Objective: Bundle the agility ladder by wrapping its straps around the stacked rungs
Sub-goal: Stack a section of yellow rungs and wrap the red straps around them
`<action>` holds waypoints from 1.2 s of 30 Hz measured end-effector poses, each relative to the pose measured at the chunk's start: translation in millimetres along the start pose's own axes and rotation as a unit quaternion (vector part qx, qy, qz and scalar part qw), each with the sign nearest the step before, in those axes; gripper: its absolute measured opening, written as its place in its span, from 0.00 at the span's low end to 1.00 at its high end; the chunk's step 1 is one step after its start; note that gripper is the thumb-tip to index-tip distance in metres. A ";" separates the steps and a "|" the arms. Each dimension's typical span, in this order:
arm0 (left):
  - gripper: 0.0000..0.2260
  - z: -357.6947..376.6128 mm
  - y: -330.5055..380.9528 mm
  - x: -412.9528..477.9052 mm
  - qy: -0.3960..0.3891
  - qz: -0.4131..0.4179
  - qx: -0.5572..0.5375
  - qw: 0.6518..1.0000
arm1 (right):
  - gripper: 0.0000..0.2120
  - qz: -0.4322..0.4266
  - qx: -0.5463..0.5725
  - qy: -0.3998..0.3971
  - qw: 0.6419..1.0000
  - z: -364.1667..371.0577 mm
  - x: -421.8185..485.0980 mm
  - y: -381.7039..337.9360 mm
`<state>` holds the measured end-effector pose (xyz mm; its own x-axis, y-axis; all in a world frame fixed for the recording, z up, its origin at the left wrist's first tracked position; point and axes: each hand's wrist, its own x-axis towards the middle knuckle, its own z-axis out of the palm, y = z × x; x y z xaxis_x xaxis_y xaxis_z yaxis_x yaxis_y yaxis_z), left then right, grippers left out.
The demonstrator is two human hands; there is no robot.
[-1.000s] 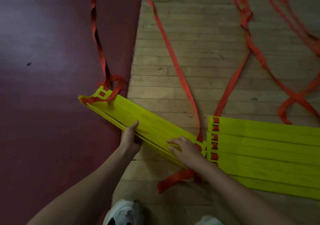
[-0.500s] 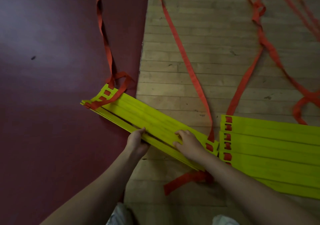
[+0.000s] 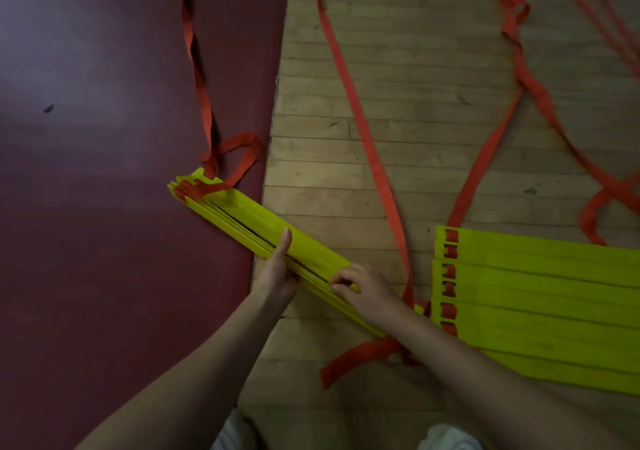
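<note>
- Here, at the middle of my remote view, I see the stacked rungs (image 3: 252, 221): a bundle of flat yellow slats turned on edge. It runs diagonally from upper left to lower right.
- The far end of the bundle lies over a dark red mat (image 3: 104, 241). The near end lies over the wooden floor (image 3: 433, 68).
- The left hand (image 3: 275, 276) grips the bundle about midway from the near side. Its thumb points up across the top edges, and its other fingers are tucked beneath, out of my sight.
- The right hand (image 3: 370, 293) sits just beside it, nearer the lower end. Its fingers are curled, with the tips pinching the slat edges.
- An orange strap (image 3: 242, 155) passes through the slots at the bundle's far end. It forms a loop on the mat, then runs away toward the top of the view.
- A second strap length (image 3: 367, 130) comes down across the floor to the bundle's near end.
- A loose strap end (image 3: 349, 363) lies flat on the floor beneath the right forearm.
- To the right, the flat rungs (image 3: 536, 311) lie side by side on the floor. Orange webbing shows through the slots at their left ends.
- The tangled straps (image 3: 530, 78) loop across the floor at upper right.
- At the bottom edge I make out two pale shoes (image 3: 446, 437), blurred.
</note>
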<state>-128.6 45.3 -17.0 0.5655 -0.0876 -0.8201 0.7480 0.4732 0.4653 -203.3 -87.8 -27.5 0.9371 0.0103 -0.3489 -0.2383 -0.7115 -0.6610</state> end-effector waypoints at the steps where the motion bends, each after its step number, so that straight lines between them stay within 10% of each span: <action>1: 0.05 1.7 0.0 -0.4 0.006 0.006 0.011 1.000 | 0.06 -0.003 0.002 -0.010 1.000 -1.6 -2.8 -1.1; 18: 0.17 -4.6 -2.8 17.7 0.048 -0.030 0.041 0.998 | 0.17 0.205 0.034 0.003 0.978 4.1 17.9 24.3; 28: 0.15 -2.6 2.6 30.5 -0.007 -0.028 -0.002 1.000 | 0.08 0.096 0.061 0.041 0.993 0.0 11.4 3.4; 36: 0.10 -1.7 24.5 50.5 0.021 -0.047 -0.116 0.992 | 0.20 0.044 -0.006 -0.055 0.997 -10.8 10.5 -3.2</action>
<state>-82.3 53.9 -47.6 0.4781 -0.1064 -0.8718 0.6936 0.6547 0.3005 -189.9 -93.0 -21.8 0.8788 0.0238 -0.4767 -0.3152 -0.7211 -0.6170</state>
